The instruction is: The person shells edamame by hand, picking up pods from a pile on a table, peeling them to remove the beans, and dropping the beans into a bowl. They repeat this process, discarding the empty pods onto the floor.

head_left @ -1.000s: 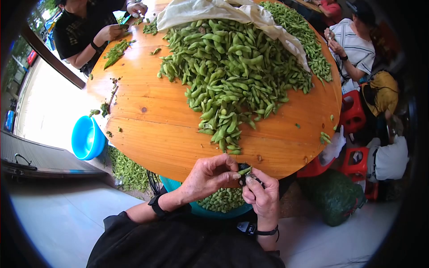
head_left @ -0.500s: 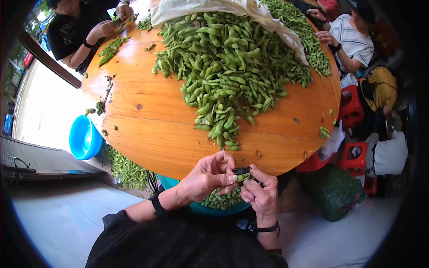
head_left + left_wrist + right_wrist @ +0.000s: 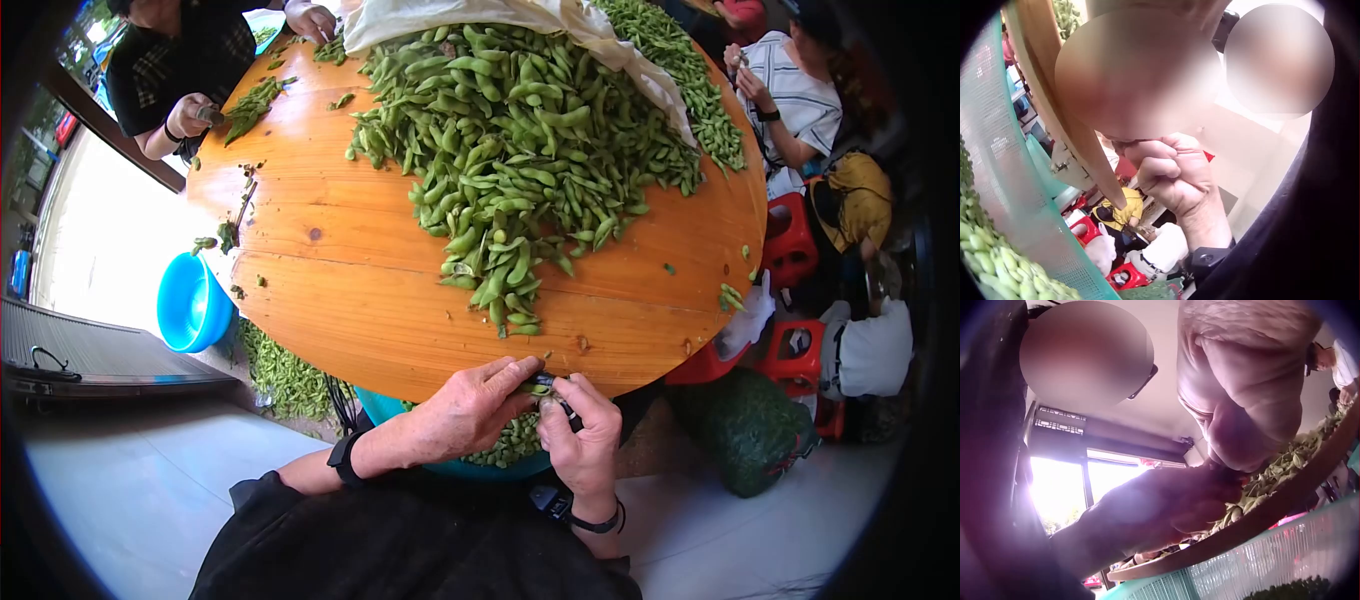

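Observation:
Just over the table's near edge, my left hand (image 3: 470, 412) pinches a green soybean pod (image 3: 540, 391) between thumb and fingers. My right hand (image 3: 583, 432) meets it there, gripping a small black tool (image 3: 572, 416), whose kind I cannot tell; part of it shows above the pod. In the left wrist view the right hand (image 3: 1179, 175) has its fingers curled. Below both hands stands a teal mesh basket (image 3: 1029, 181) with many pods (image 3: 505, 446) in it. A large heap of pods (image 3: 520, 150) covers the middle of the round wooden table (image 3: 350, 300).
A white cloth (image 3: 470, 14) lies along the heap's far side. A blue basin (image 3: 192, 303) stands left of the table, near pods on the floor (image 3: 280, 380). Red stools (image 3: 795, 350) and a full green sack (image 3: 745, 435) are at right. Other people sit around the table.
My left hand has shifted slightly toward the right hand, its fingers now covering more of the pod. The black tool has turned in the right hand. Across the table, another person's hands have moved apart.

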`<control>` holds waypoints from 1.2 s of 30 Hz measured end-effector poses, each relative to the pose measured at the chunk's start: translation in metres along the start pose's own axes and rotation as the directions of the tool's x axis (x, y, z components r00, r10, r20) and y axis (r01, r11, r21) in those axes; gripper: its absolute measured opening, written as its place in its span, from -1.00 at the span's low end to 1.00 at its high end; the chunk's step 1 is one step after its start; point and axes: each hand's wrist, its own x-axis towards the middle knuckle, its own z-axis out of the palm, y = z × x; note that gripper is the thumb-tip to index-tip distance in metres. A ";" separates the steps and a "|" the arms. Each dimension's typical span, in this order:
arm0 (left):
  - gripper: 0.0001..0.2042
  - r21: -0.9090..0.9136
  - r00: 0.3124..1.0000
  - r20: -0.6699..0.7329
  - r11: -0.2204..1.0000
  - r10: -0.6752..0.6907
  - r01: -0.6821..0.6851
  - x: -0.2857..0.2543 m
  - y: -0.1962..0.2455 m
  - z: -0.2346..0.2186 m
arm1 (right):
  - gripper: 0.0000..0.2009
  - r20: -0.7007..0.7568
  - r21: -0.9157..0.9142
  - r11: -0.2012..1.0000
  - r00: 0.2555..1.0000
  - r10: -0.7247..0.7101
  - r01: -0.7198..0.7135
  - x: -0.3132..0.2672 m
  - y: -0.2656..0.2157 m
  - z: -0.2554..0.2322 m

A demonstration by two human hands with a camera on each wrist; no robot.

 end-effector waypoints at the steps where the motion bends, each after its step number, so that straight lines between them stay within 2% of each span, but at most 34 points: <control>1: -0.54 0.028 1.000 0.005 0.999 -0.022 0.022 0.000 0.002 0.001 | -0.83 -0.032 -0.140 0.981 0.989 -0.142 0.137 0.001 0.002 0.003; 2: -0.54 0.030 1.000 0.002 0.999 -0.021 0.021 -0.001 0.002 0.003 | -0.84 -0.044 -0.280 0.924 0.958 -0.285 0.262 0.002 0.002 0.007; 3: -0.54 0.024 1.000 -0.019 0.999 -0.024 0.025 -0.002 0.001 0.005 | -0.84 -0.043 -0.278 0.923 0.957 -0.287 0.264 0.001 0.000 0.011; 5: -0.54 0.021 0.999 -0.039 0.999 -0.029 0.029 -0.001 0.002 0.006 | -0.82 -0.110 -0.442 0.849 0.922 -0.371 0.289 -0.003 -0.005 0.023; 8: -0.53 -0.041 0.997 -0.073 0.999 -0.029 0.026 0.004 0.008 0.003 | -0.84 -0.152 -0.471 0.839 0.911 -0.383 0.274 -0.005 -0.006 0.022; 9: -0.52 -0.119 0.983 0.076 0.977 -0.170 0.178 0.004 0.014 -0.003 | -0.84 -0.185 -0.479 0.840 0.905 -0.382 0.256 -0.005 -0.006 0.015; 10: -0.51 -0.170 0.928 0.231 0.927 -0.293 0.335 0.003 0.022 -0.010 | -0.85 -0.215 -0.505 0.826 0.891 -0.400 0.249 -0.007 -0.005 0.001; 11: -0.52 -0.148 0.922 0.287 0.939 -0.261 0.312 0.003 0.030 -0.019 | -0.87 -0.273 -0.521 0.838 0.899 -0.342 0.161 -0.013 -0.005 -0.016; 12: -0.58 -0.079 0.918 0.349 0.971 -0.186 0.227 0.001 0.027 -0.026 | -0.87 -0.307 -0.576 0.802 0.868 -0.391 0.158 -0.019 0.001 -0.040; 13: -0.63 -0.017 0.902 0.415 0.991 -0.117 0.136 0.001 0.024 -0.030 | -0.86 -0.354 -0.655 0.755 0.884 -0.305 -0.001 -0.032 0.004 -0.066; 14: -0.63 -0.017 0.903 0.414 0.990 -0.119 0.138 0.004 0.024 -0.031 | -0.83 -0.329 -0.696 0.717 0.901 -0.283 -0.029 -0.041 0.002 -0.089; 15: -0.65 0.077 0.936 0.308 0.985 -0.170 0.154 0.008 0.024 -0.030 | -0.81 -0.311 -0.701 0.702 0.939 -0.146 -0.123 -0.051 0.000 -0.113; 16: -0.67 0.169 0.959 0.194 0.970 -0.207 0.176 0.013 0.024 -0.028 | -0.77 -0.266 -0.778 0.601 0.963 -0.052 -0.183 -0.063 0.005 -0.134; 17: -0.67 0.169 0.960 0.190 0.970 -0.206 0.175 0.018 0.022 -0.025 | -0.73 -0.322 -0.822 0.505 0.946 -0.033 -0.262 -0.075 0.019 -0.148; 19: -0.72 0.445 0.992 -0.094 0.888 -0.082 0.116 0.028 0.008 -0.014 | -0.70 -0.406 -0.827 0.434 0.914 -0.020 -0.358 -0.084 0.023 -0.156; 20: -0.74 0.478 0.992 -0.125 0.874 -0.032 0.088 0.030 0.001 -0.010 | -0.70 -0.402 -0.828 0.436 0.915 -0.021 -0.354 -0.082 0.026 -0.156; 22: -0.75 0.526 0.990 -0.138 0.847 0.000 0.074 0.033 -0.007 -0.004 | -0.72 -0.373 -0.829 0.495 0.917 -0.140 -0.262 -0.075 0.026 -0.148; 23: -0.76 0.570 0.989 -0.147 0.820 0.033 0.057 0.034 -0.009 -0.003 | -0.72 -0.374 -0.827 0.499 0.917 -0.139 -0.261 -0.070 0.026 -0.142; 25: -0.78 0.565 0.989 -0.149 0.822 0.017 0.071 0.036 -0.012 -0.004 | -0.75 -0.330 -0.696 0.706 0.932 -0.152 -0.131 -0.050 0.015 -0.118; 26: -0.79 0.556 0.988 -0.152 0.827 0.002 0.084 0.037 -0.012 -0.004 | -0.78 -0.276 -0.674 0.738 0.940 -0.202 -0.040 -0.041 0.016 -0.107; 27: -0.79 0.559 0.989 -0.149 0.825 0.008 0.077 0.037 -0.012 -0.004 | -0.78 -0.253 -0.621 0.784 0.948 -0.192 -0.007 -0.034 0.018 -0.096; 28: -0.82 0.513 0.981 -0.190 0.855 0.026 0.077 0.037 -0.012 -0.003 | -0.79 -0.215 -0.549 0.829 0.941 -0.263 0.106 -0.024 0.019 -0.081; 29: -0.84 0.464 0.972 -0.230 0.883 0.040 0.073 0.037 -0.012 -0.003 | -0.81 -0.235 -0.356 0.933 0.963 -0.136 0.045 -0.018 0.013 -0.064; 30: -0.84 0.463 0.974 -0.223 0.884 0.046 0.065 0.036 -0.006 -0.006 | -0.84 -0.231 -0.207 0.977 0.968 -0.099 0.051 -0.012 0.013 -0.050; 32: -0.88 0.082 0.981 -0.111 0.982 -0.162 0.171 0.032 0.010 -0.012 | -0.79 -0.138 0.117 0.993 0.990 0.034 -0.018 -0.005 0.007 -0.029; 33: -0.88 0.079 0.981 -0.106 0.982 -0.161 0.170 0.030 0.011 -0.010 | -0.78 -0.086 0.279 0.958 0.992 0.091 -0.064 -0.002 0.004 -0.020; 35: -0.90 -0.219 0.948 -0.058 0.931 -0.313 0.293 0.021 0.014 -0.004 | -0.77 -0.016 0.433 0.897 0.994 0.105 -0.088 0.001 0.004 -0.010; 36: -0.90 -0.380 0.911 -0.011 0.844 -0.412 0.378 0.017 0.011 0.001 | -0.76 0.030 0.500 0.858 0.993 0.117 -0.116 0.002 0.003 -0.007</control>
